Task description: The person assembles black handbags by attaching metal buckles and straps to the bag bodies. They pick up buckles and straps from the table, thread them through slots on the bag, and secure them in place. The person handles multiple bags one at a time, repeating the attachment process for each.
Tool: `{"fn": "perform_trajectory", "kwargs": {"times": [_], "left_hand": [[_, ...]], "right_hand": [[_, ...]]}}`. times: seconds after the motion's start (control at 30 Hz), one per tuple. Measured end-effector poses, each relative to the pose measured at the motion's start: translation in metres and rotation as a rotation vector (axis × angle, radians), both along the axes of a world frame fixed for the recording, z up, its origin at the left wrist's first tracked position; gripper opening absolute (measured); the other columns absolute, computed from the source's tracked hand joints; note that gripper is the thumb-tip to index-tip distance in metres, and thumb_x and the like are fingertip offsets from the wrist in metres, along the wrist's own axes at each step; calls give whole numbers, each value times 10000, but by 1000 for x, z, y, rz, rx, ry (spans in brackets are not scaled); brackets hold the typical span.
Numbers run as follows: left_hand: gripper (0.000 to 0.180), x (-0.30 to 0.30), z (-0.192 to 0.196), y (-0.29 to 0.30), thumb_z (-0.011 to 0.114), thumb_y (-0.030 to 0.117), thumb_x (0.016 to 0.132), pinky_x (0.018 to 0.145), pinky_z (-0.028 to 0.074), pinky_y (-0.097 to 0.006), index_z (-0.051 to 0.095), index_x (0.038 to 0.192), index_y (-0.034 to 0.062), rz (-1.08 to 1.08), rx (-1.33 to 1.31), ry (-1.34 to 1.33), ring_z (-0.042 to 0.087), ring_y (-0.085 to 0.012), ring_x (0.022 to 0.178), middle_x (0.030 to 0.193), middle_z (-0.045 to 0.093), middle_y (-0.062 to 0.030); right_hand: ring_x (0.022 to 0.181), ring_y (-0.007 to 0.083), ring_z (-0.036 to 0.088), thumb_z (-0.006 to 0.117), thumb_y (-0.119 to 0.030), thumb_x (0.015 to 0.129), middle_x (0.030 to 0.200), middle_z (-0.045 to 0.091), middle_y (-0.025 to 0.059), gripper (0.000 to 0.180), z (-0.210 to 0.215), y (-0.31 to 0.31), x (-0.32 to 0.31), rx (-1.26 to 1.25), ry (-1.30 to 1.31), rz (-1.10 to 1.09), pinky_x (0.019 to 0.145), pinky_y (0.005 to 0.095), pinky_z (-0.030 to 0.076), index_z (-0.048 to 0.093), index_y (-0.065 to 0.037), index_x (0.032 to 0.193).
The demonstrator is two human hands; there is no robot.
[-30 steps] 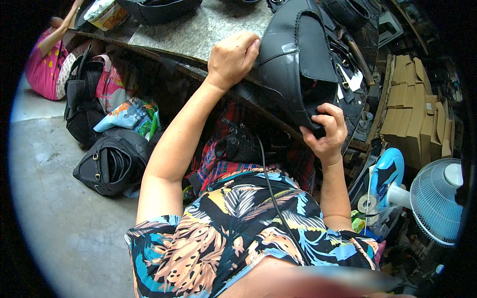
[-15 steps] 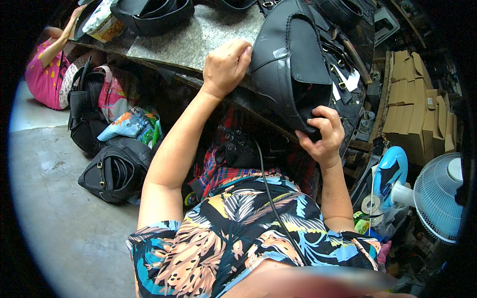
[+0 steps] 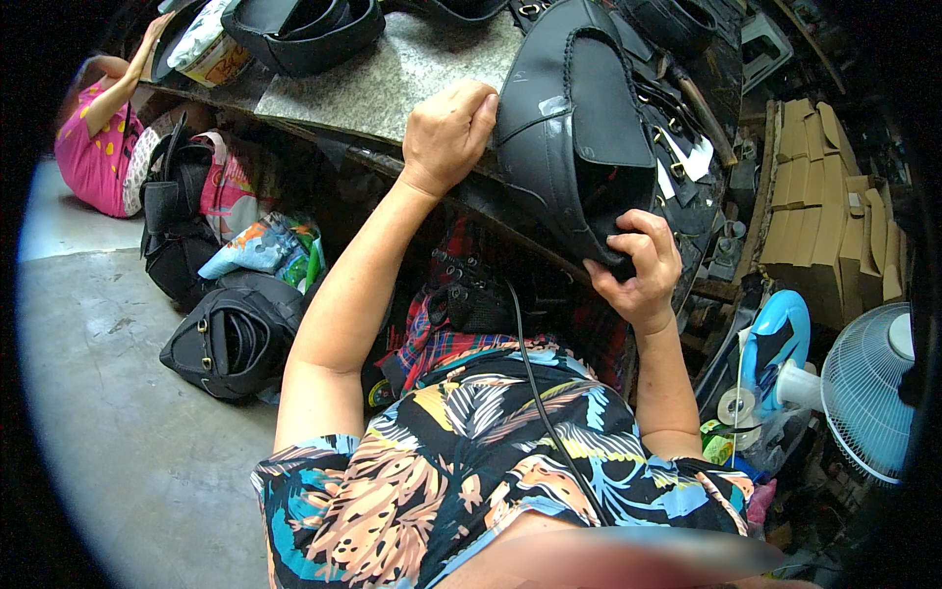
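A black leather-look bag [image 3: 559, 118] with a curved flap and braided edging lies tilted at the near edge of the bench, its opening toward me. My right hand [image 3: 640, 270] grips the lower rim of that opening, thumb underneath and fingers bent over the edge. At the bag's left side, my left hand [image 3: 446, 137] is closed in a fist, its knuckles close against the bag. What its fingers hold, if anything, is hidden. A small clear patch of tape or film shows on the bag's side.
A grey stone slab [image 3: 392, 69] lies on the bench beside more black bags [image 3: 304, 34] and a tub [image 3: 216, 59]. Flattened cardboard boxes [image 3: 810, 216] and a fan [image 3: 868, 383] stand right. Finished-looking black bags [image 3: 231, 339] sit on the floor left, near another person in pink [image 3: 93, 162].
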State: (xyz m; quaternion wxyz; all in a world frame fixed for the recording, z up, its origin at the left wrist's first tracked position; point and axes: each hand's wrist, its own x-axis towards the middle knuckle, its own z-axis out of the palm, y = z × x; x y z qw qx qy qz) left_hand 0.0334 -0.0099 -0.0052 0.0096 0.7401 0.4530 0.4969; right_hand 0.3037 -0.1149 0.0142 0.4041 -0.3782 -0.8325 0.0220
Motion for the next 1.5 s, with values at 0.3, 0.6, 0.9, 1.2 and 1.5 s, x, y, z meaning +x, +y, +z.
{"fn": "perform_trajectory", "kwargs": {"times": [0.3,0.6,0.9,1.2,1.5], "left_hand": [[148,0,0,-1,579,194,955,686,521,-406,654,927,70,13,-45,-30,658,-338,764,837,662,-135],[112,-3,-2,0,617,142,921,670,519,-380,656,977,53,0,-86,-77,668,-307,730,839,666,-146],[145,-3,-7,3,630,121,922,679,521,-363,622,1044,43,33,-95,-98,653,-263,730,892,655,-123],[118,-1,-4,3,604,140,949,703,504,-376,627,989,31,20,-67,2,635,-299,758,872,636,-136],[117,-2,-6,4,597,146,955,705,505,-395,637,951,37,28,-73,17,643,-334,766,854,645,-157]], "right_hand": [[983,346,644,840,-145,630,1127,618,152,446,1,1,-1,2,57,12,819,418,555,613,-77,1008],[945,318,648,840,-145,651,1178,611,144,494,1,0,1,-8,-6,117,767,388,564,667,-141,1113],[923,262,675,815,-208,774,1334,554,167,455,28,4,14,66,110,48,778,350,599,692,-182,1210],[948,273,645,689,-142,870,992,705,100,198,57,58,100,-34,-213,-424,827,363,508,713,-64,1051],[976,258,635,656,-267,906,977,692,70,254,28,82,99,-223,-328,-411,836,372,503,706,-94,1084]]}}
